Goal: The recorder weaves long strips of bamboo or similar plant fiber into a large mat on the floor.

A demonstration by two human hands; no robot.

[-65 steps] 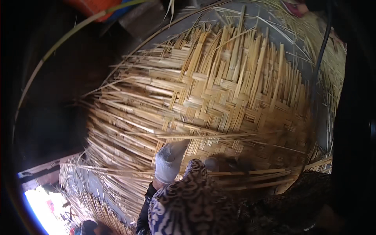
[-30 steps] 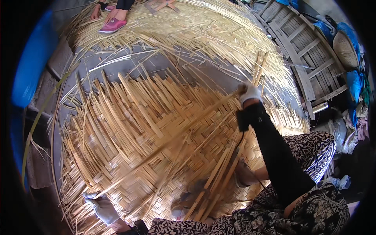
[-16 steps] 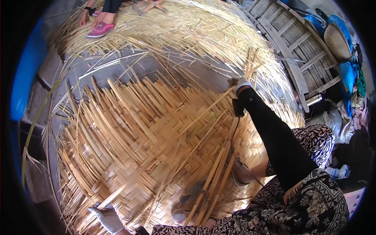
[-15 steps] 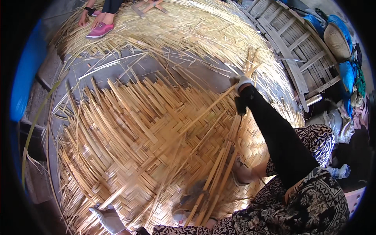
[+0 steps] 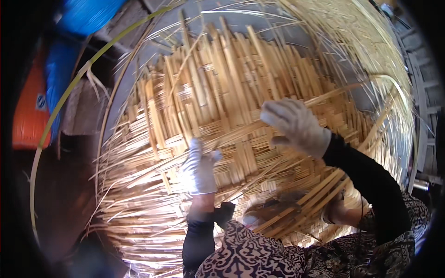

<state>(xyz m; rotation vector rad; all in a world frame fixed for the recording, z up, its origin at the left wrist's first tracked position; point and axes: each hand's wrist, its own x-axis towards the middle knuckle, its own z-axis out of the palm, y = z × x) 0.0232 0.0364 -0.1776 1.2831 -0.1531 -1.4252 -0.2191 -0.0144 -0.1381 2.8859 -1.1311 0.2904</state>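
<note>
My left hand point(image 5: 199, 171), in a pale glove, rests at a long bamboo strip lying across the woven mat point(image 5: 245, 162); its fingers are stretched out and apart, with glare on the glove. My right hand point(image 5: 296, 125), also gloved, is above and right of it over the long strip point(image 5: 333, 94), fingers extended and slightly curved, not visibly gripping. Loose strip ends stand out along the mat's far edge. A bundle of several strips point(image 5: 320, 194) lies beside my bare leg point(image 5: 347, 215) at the lower right, over my partly hidden foot.
A paler mat with straw point(image 5: 371, 32) lies at the upper right, beside a slatted wooden frame point(image 5: 422, 111). Orange point(image 5: 30, 111) and blue plastic point(image 5: 90, 14) items and rough blocks point(image 5: 85, 106) stand at the left. A thin green cane point(image 5: 111, 39) arches along that side.
The view has turned, hiding the co-worker seen earlier. My right hand has come down and left from the far right; my hands are closer together on the long strip, the left no longer pinching its end.
</note>
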